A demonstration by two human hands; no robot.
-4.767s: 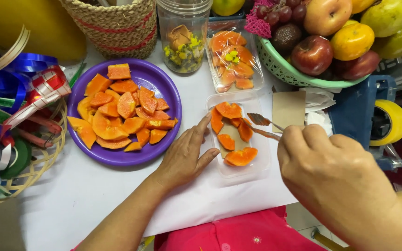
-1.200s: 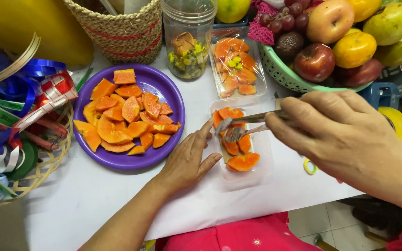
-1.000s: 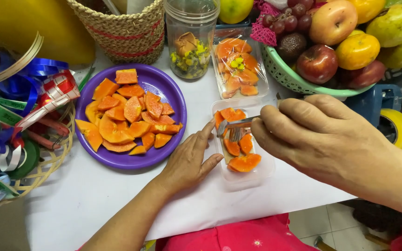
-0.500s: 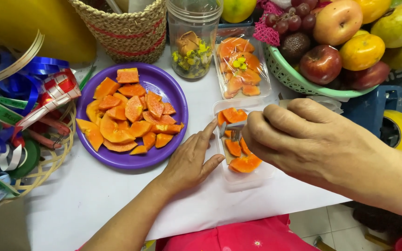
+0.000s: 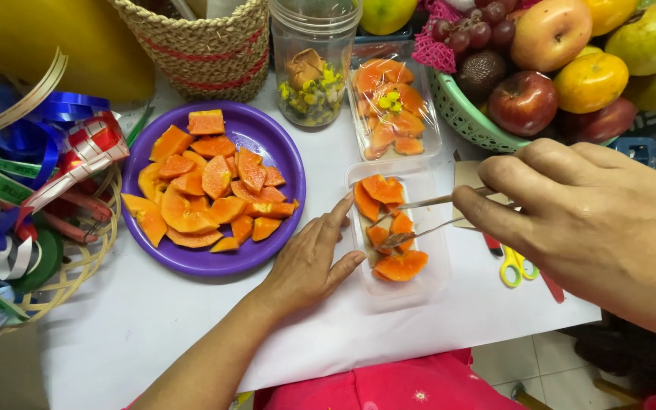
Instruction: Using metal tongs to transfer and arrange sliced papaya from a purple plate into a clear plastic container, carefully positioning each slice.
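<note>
My right hand [image 5: 586, 216] grips metal tongs [image 5: 419, 216] whose tips rest among the orange papaya slices [image 5: 392, 243] in a clear plastic tray [image 5: 427, 285] at the table's middle. My left hand [image 5: 309, 262] lies flat beside that tray, fingertips against its left edge, holding nothing. To the left, a purple plate [image 5: 191, 262] carries several more papaya slices [image 5: 206, 186].
A second clear tray of papaya with yellow bits [image 5: 392, 106] and a plastic jar [image 5: 313, 57] stand behind. A green basket of fruit [image 5: 465, 114] is at the back right, a woven basket [image 5: 206, 45] at the back, ribbons [image 5: 32, 182] on the left, small scissors [image 5: 514, 266] under my right hand.
My right hand has pulled back to the right, uncovering the tray, with the tongs' tips still among the slices. The left hand stayed by the tray's edge.
</note>
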